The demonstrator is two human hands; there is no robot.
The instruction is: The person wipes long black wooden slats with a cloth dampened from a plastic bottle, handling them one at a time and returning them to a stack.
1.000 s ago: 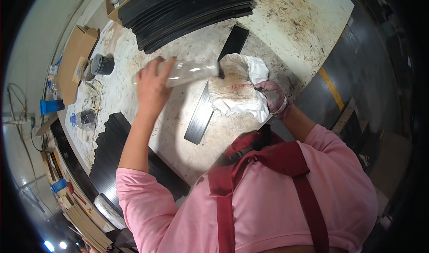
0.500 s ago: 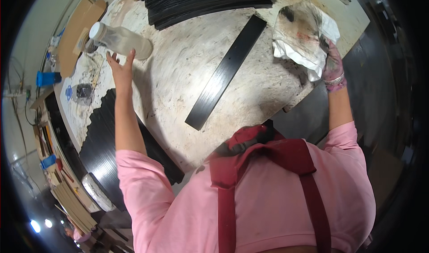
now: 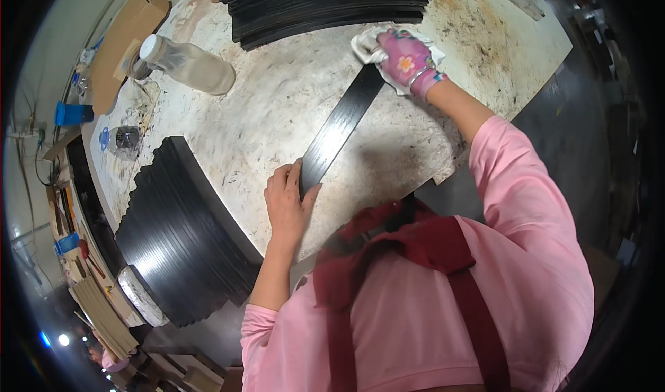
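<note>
A black flat strip (image 3: 339, 129) lies slantwise on the stained white table (image 3: 256, 129). At its near end my bare left hand (image 3: 287, 201) grips the strip, thumb on one edge and fingers on the other. My right hand (image 3: 407, 58), in a pink flowered glove, is closed on a white cloth (image 3: 367, 48) and presses it onto the strip's far end. The cloth bunches out around the glove and hides that end.
Black strips (image 3: 332, 7) are stacked at the table's far edge, and another black stack (image 3: 187, 233) sits at the left. A white-capped bottle (image 3: 190, 63) lies far left, near a cardboard piece (image 3: 131, 49) and a small clear bottle (image 3: 123, 141). A blue cup (image 3: 73, 113) is beyond.
My left hand has come from beside the white-capped bottle to the strip's near end. My right hand has carried the cloth leftward from the table's right side onto the strip's far end.
</note>
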